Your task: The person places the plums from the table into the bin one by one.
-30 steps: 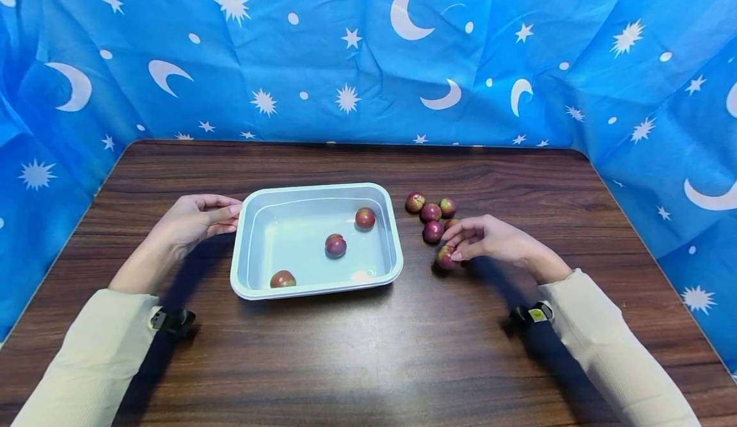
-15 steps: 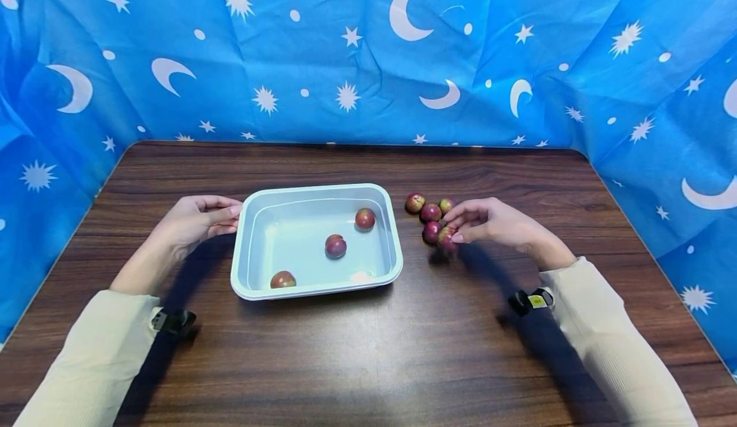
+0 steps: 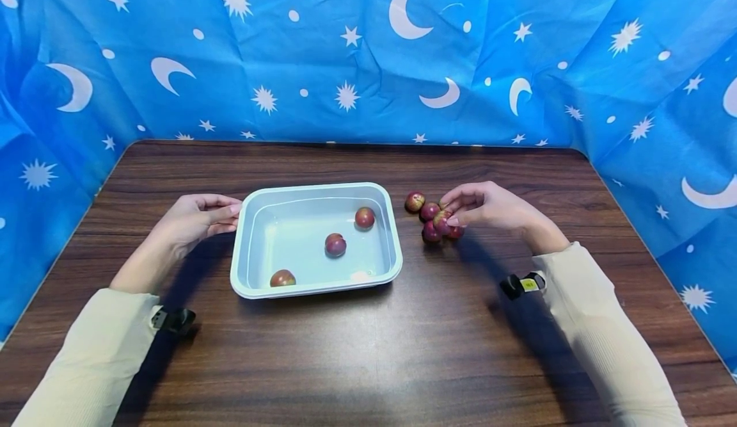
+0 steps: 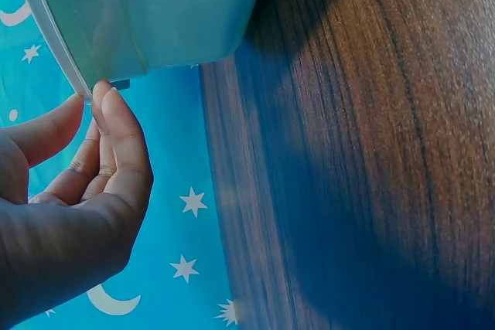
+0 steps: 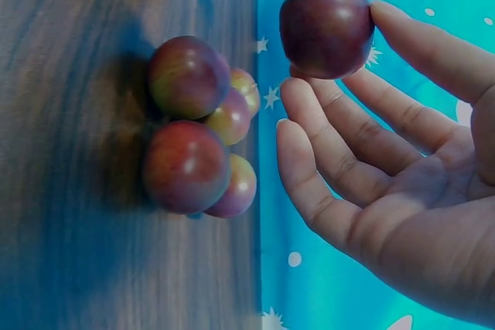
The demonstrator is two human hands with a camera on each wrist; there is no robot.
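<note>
Three plums in the tray, one in the fingers, a cluster left on the bench.

Head view: three plums [image 3: 336, 245] lie apart in the pale blue tray [image 3: 237, 267] on the wooden bench [image 3: 368, 350]; the right hand [image 3: 489, 208] pinches a fourth plum [image 3: 442, 221] just above the small pile [image 3: 423, 212] to the tray's right, while the left hand [image 3: 192, 219] rests its fingertips at the tray's left rim. Left wrist view: the fingers [image 4: 124, 144] are relaxed, touching the rim [image 4: 46, 32], holding nothing. Right wrist view: thumb and fingertips pinch the lifted plum [image 5: 326, 28]; five more [image 5: 197, 137] sit bunched on the bench below. By my judgement the transfer is under halfway: the held one and the pile are not yet in.
</note>
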